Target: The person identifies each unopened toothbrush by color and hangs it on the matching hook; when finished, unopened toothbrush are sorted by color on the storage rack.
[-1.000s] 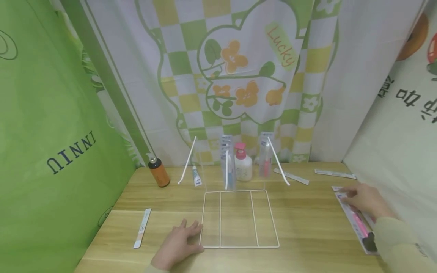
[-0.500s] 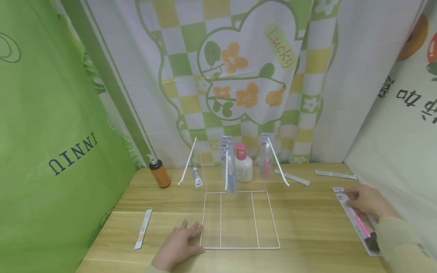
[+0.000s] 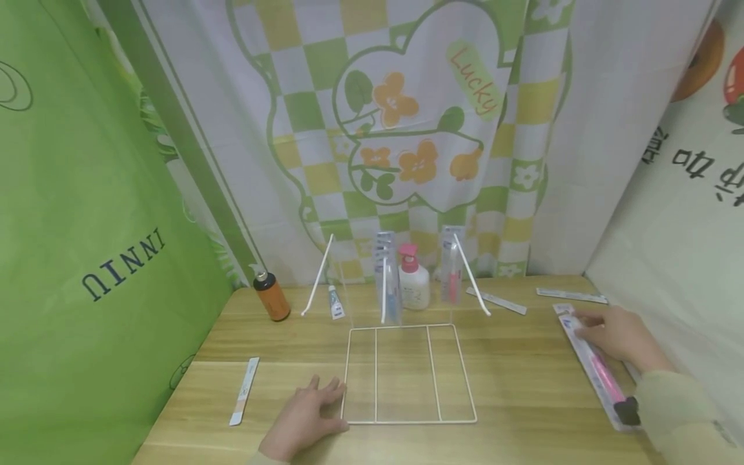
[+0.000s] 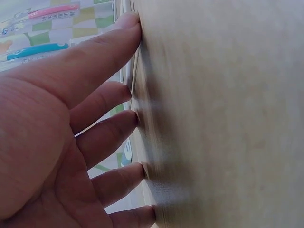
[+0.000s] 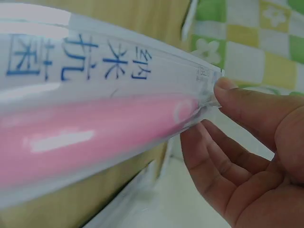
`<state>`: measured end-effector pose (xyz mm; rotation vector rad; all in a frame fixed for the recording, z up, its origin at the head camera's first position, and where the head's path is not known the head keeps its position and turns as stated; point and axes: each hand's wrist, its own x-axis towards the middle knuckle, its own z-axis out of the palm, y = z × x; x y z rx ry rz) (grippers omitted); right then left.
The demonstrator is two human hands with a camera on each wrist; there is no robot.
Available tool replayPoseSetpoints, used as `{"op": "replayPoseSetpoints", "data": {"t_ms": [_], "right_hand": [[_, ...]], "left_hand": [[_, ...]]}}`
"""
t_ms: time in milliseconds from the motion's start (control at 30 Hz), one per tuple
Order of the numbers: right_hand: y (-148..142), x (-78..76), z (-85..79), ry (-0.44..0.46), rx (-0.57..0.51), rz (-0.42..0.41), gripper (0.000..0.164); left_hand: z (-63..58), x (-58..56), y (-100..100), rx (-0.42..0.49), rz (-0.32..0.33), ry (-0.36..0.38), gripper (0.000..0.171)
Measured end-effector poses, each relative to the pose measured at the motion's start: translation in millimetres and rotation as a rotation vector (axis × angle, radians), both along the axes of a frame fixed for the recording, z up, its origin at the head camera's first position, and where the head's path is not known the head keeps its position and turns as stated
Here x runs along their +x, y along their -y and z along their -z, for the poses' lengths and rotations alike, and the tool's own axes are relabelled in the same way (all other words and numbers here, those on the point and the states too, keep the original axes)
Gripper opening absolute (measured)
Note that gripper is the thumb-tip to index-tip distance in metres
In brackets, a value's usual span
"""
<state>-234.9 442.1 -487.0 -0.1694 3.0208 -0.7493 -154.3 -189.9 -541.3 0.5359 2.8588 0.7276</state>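
In the head view my right hand pinches a packaged toothbrush near its upper end, at the table's right side. The right wrist view shows the clear blister pack, its pink handle and blue lettering, with thumb and fingers on its end. My left hand is spread beside the front left corner of a white wire display rack. Its fingertips rest on the table and at the rack's wire. From the rack hang several packaged blue toothbrushes in the middle and a packaged pink toothbrush on the right.
Behind the rack stands a white pump bottle with a pink top. An orange pump bottle and a toothpaste tube are at the back left. Slim flat packets lie left and back right. Curtains enclose the table.
My right hand has shifted the packaged toothbrush slightly left and toward the back of the table. The left hand and the rack have stayed put.
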Motion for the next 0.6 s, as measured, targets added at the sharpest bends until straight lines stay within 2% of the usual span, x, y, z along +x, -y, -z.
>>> {"op": "replayPoseSetpoints", "data": {"t_ms": [200, 433, 600], "right_hand": [[25.4, 12.1, -20.3, -0.114, -0.049, -0.009, 0.056], [63.8, 34.2, -48.5, -0.281, -0.138, 0.041, 0.052], [95.6, 57.6, -74.2, -0.463, -0.234, 0.029, 0.049]], "left_hand": [[-0.7, 0.8, -0.7, 0.005, -0.003, 0.002, 0.074], [-1.1, 2.0, -1.0, 0.012, -0.009, 0.019, 0.074], [-3.5, 1.9, -1.2, 0.025, -0.003, 0.021, 0.073]]}}
